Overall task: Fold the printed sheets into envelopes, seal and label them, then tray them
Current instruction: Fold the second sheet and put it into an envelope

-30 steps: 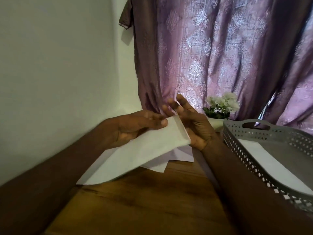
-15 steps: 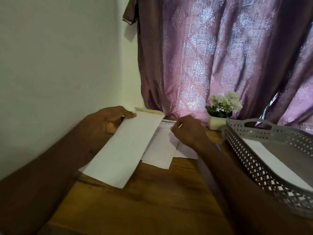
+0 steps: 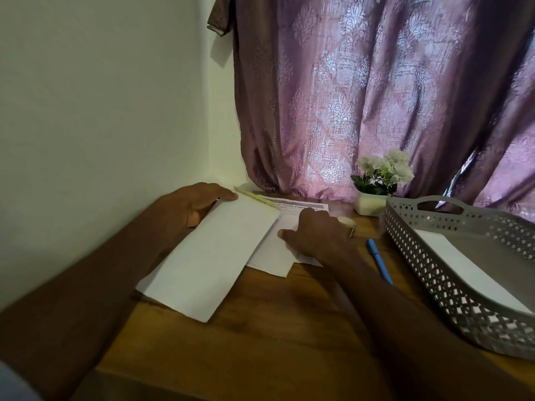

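A long white envelope (image 3: 214, 256) lies slanted on the wooden table (image 3: 260, 342), its yellowish flap strip (image 3: 257, 199) at the far end. My left hand (image 3: 188, 206) grips that far end, thumb on top. To the right, partly under the envelope, lie the printed sheets (image 3: 269, 256). My right hand (image 3: 315, 233) rests on them, knuckles up and thumb stretched left. Its fingertips are hidden behind the hand. A grey perforated tray (image 3: 434, 273) stands at the right with a white envelope (image 3: 469, 270) inside.
A blue pen (image 3: 379, 261) lies between the sheets and the tray. A tape roll (image 3: 347, 221) sits just beyond my right hand. A small white pot of flowers (image 3: 373, 195) stands at the back before the purple curtain (image 3: 347, 96). A wall (image 3: 101, 111) bounds the left.
The envelope came down from the air onto the table. My right hand let go of it, dropped onto the printed sheets and slid a little to the right.
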Demonstrator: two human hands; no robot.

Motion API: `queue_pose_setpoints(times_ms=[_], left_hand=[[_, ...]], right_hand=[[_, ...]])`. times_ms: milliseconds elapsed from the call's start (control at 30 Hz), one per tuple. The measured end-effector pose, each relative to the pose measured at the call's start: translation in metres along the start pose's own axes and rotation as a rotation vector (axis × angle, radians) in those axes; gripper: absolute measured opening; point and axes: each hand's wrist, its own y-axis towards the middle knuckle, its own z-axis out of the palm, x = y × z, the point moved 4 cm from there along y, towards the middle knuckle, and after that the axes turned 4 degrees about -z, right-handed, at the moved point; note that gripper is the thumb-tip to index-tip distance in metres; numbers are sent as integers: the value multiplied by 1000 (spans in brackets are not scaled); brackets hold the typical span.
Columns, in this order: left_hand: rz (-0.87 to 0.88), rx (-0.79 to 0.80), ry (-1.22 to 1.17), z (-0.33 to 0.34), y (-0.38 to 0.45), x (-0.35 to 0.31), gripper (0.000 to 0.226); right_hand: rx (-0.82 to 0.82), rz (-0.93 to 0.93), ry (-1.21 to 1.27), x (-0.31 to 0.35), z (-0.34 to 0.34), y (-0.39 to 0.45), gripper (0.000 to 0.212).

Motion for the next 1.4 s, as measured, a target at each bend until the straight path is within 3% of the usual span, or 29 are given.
queue_pose_setpoints(times_ms=[100, 267, 433, 533, 667, 767, 833, 900, 967, 1067, 1167, 1400], left_hand=[[0, 10, 5, 5, -2, 0, 37], [-19, -35, 75, 8, 3, 8, 44], [-32, -50, 87, 10, 6, 8, 37], [-48, -67, 98, 9, 7, 10, 44], [-47, -82, 111, 7, 5, 9, 45], [-32, -72, 101, 9, 4, 7, 31], [-14, -74, 98, 11, 2, 5, 20], [2, -66, 88, 11, -2, 5, 28], [22, -52, 74, 7, -1, 3, 40], [43, -56, 52, 7, -2, 3, 35], [55, -67, 23, 9, -4, 5, 34], [52, 15, -44, 18, 1, 8, 29]], right_hand=[[-23, 18, 26, -2, 0, 0, 54], [-25, -10, 75, 1, 4, 0, 74], [61, 43, 172, -1, 5, 11, 65], [85, 71, 202, -2, 4, 14, 63], [123, 67, 194, -2, 8, 15, 76], [120, 129, 298, -8, 8, 20, 84], [99, 167, 362, -12, 6, 22, 81], [76, 179, 424, -15, 6, 24, 74], [35, 176, 495, -16, 3, 27, 59], [-31, 173, 616, -22, 1, 32, 20], [-141, 210, 825, -33, 0, 37, 19], [-577, 274, 1184, -57, -30, 37, 20]])
